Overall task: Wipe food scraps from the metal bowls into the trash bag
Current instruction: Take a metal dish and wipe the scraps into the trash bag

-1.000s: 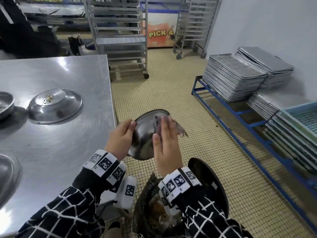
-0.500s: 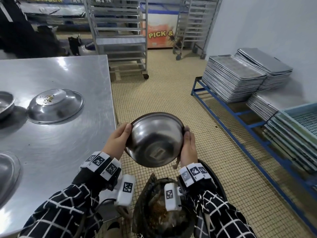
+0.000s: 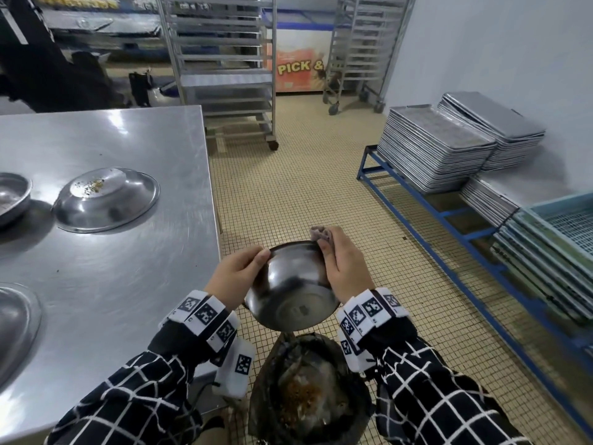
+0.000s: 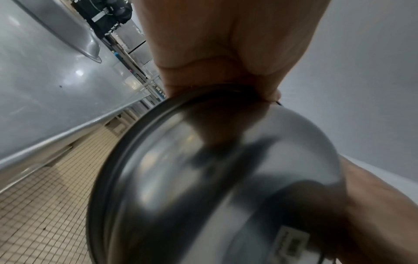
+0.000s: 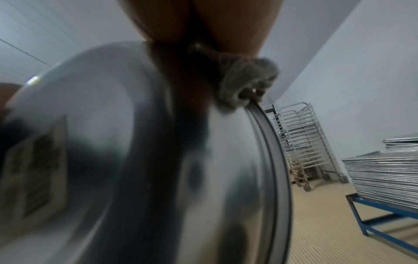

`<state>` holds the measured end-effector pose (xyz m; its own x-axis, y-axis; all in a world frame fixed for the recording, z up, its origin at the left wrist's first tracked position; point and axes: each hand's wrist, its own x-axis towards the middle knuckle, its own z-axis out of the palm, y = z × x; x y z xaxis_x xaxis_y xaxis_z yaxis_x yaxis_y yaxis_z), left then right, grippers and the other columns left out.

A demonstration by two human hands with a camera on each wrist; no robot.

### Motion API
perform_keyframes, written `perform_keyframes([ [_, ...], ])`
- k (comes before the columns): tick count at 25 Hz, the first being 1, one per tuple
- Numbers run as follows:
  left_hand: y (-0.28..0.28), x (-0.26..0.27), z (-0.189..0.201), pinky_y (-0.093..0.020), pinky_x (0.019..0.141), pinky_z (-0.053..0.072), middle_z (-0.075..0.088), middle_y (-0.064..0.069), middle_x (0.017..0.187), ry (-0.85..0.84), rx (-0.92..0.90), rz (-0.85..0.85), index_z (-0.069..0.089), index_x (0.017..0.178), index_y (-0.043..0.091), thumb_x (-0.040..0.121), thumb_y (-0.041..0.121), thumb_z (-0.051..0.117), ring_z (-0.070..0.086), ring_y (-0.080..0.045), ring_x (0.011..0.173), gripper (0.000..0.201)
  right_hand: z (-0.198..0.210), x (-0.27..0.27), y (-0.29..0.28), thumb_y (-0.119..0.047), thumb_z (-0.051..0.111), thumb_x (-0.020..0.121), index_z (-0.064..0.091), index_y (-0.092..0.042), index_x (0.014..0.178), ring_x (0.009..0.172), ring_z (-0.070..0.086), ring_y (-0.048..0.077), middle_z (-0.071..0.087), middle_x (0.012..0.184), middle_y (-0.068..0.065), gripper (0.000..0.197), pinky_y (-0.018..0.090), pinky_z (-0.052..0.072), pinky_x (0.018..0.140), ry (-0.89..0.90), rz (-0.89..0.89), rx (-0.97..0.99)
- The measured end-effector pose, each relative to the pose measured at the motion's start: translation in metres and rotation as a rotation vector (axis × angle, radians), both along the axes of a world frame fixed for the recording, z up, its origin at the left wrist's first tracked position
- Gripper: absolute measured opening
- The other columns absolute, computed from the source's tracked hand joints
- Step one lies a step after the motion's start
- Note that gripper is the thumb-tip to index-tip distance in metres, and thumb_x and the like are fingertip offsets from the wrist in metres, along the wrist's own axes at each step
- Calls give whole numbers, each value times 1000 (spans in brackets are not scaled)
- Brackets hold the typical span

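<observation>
Both hands hold a steel bowl [image 3: 290, 292] above the open black trash bag [image 3: 308, 390], which has brown scraps inside. The bowl's outside and base face me, its mouth turned away. My left hand [image 3: 239, 274] pinches the left rim, thumb on the outside; the left wrist view shows the bowl [image 4: 226, 178] close below that hand. My right hand [image 3: 341, 268] grips the right rim together with a grey cloth [image 3: 321, 234], bunched over the rim in the right wrist view, where the cloth [image 5: 244, 85] sits on the bowl [image 5: 158, 160]. The bowl's inside is hidden.
A steel table [image 3: 112, 268] on the left carries an upturned bowl [image 3: 106, 199] with crumbs on its base and parts of two more bowls at its left edge. Stacked trays [image 3: 442, 146] sit on a blue rack at right; wheeled racks [image 3: 224, 69] stand behind. Tiled floor lies between.
The bowl was turned from side-on to base towards me. My right hand moved from wiping inside it to the right rim, and now grips higher with the cloth showing over the rim.
</observation>
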<state>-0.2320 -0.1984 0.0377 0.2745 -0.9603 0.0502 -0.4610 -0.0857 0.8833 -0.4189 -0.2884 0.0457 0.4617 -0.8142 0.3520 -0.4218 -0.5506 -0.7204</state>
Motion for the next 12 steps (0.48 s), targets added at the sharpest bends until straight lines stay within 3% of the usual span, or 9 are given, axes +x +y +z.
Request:
perform_keyframes([
  [2, 2, -4, -2, -24, 73, 45, 65, -12, 83, 27, -22, 79, 65, 90, 9, 98, 28, 46, 59, -25, 81, 28, -6, 5, 2, -41, 37, 95, 57, -18, 119, 106, 41, 7, 47, 121, 3, 38, 18, 42, 89, -32, -93, -97],
  [4, 1, -8, -3, -29, 75, 48, 66, -13, 83, 76, -29, 154, 64, 90, 10, 99, 28, 45, 61, -26, 81, 28, -13, 10, 14, -47, 38, 94, 58, -28, 122, 110, 31, 6, 40, 123, 2, 39, 30, 45, 92, 6, -198, -188],
  [7, -3, -14, 4, -17, 68, 48, 67, -14, 86, 124, -43, 209, 63, 93, 10, 99, 28, 44, 61, -20, 77, 27, -27, 21, 46, -43, 36, 95, 50, -23, 134, 123, 34, 8, 40, 132, 0, 46, 40, 41, 103, 10, -99, -257],
  [8, -4, -16, 7, -18, 67, 48, 67, -13, 86, 118, -54, 211, 63, 94, 9, 99, 28, 44, 62, -21, 77, 28, -30, 24, 53, -42, 35, 97, 45, -21, 139, 132, 31, 13, 38, 141, 0, 48, 44, 35, 108, 22, -60, -285],
  [10, -5, -17, 11, -31, 73, 50, 67, -14, 86, 100, -81, 187, 62, 93, 7, 99, 29, 43, 63, -25, 80, 30, -30, 27, 51, -41, 30, 99, 34, -23, 145, 143, 19, 16, 28, 152, -3, 50, 47, 26, 113, 27, -60, -286],
  [12, -6, -15, 14, -35, 73, 49, 66, -13, 85, 114, -90, 132, 60, 91, 7, 99, 31, 42, 61, -25, 81, 32, -26, 25, 38, -44, 27, 99, 29, -28, 147, 142, 19, 12, 24, 153, -8, 51, 46, 30, 112, -67, -156, -135],
])
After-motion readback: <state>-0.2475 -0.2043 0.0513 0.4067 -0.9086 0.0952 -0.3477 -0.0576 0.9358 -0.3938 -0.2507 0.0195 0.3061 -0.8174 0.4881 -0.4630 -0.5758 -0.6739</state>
